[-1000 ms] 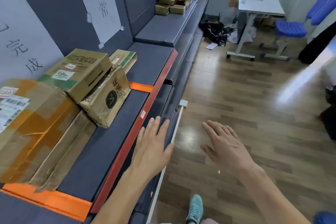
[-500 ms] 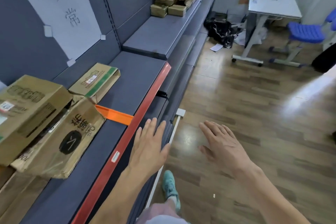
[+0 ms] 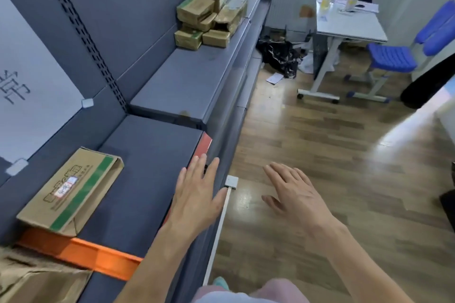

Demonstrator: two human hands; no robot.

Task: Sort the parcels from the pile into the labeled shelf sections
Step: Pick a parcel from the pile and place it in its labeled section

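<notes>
Here, a white label sheet (image 3: 32,76) hangs at far left. Below it, 1 flat green-striped parcel (image 3: 71,192) lies on the grey shelf (image 3: 152,155), its near end touching the orange divider (image 3: 81,252). The left hand (image 3: 197,194) hovers over the shelf's front edge, fingers spread, empty. The parcel pile (image 3: 209,15) sits well beyond on a higher shelf. The right hand (image 3: 293,194), fingers straight and empty, is over the floor (image 3: 320,142).

We can read one big black sign, 常, low on the white paper sheet (image 3: 37,56) stuck to the back wall of the shelf (image 3: 152,155). The flat cardboard box (image 3: 71,192) with the green stripe has brown printed marks and a small sticker on top. These are too blurry for us to read. Any print on the far pile of boxes (image 3: 209,12) is too small to read.
</notes>
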